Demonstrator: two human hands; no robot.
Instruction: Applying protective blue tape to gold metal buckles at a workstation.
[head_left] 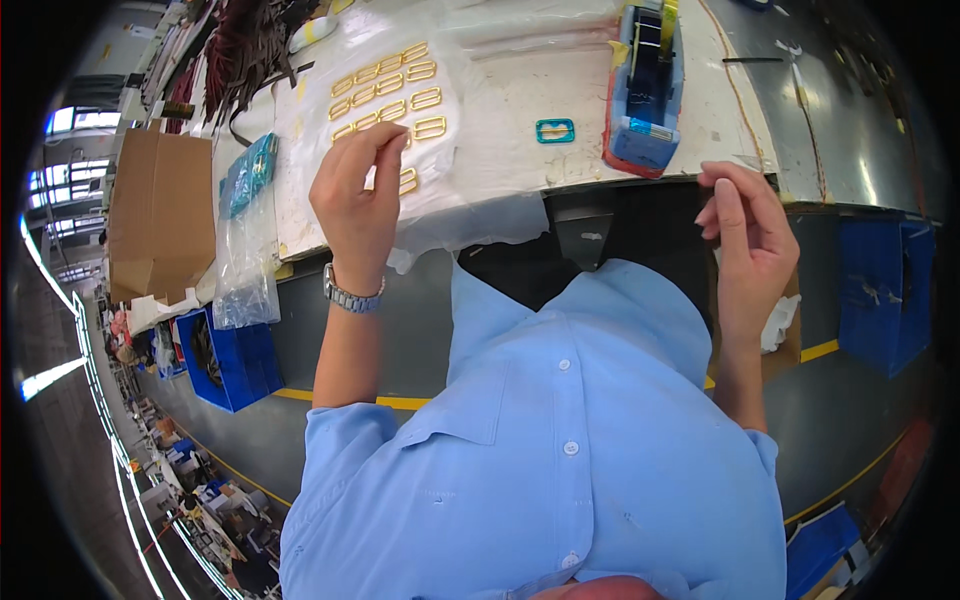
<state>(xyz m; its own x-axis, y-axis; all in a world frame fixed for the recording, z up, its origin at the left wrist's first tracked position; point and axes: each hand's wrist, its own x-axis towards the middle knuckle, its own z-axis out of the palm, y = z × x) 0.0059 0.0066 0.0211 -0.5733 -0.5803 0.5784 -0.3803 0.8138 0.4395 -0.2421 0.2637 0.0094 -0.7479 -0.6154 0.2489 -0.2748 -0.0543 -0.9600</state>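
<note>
Your left hand (358, 195) pinches over gold buckles (388, 88) already rowed beyond it; right hand (745, 230), fingers closed, grips clear tape (745, 160).

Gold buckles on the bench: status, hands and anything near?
Left hand pinching at gold buckles laid in rows on white sheet. Right hand raised at bench edge, fingertips together. Blue tape dispenser, teal buckle between them.

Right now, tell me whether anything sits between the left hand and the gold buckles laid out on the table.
Nothing visible does. The left hand is already at the near edge of the rows of gold buckles, fingertips pinched right by the nearest one. The teal buckle and the blue tape dispenser lie off to the right, apart from it.
</note>
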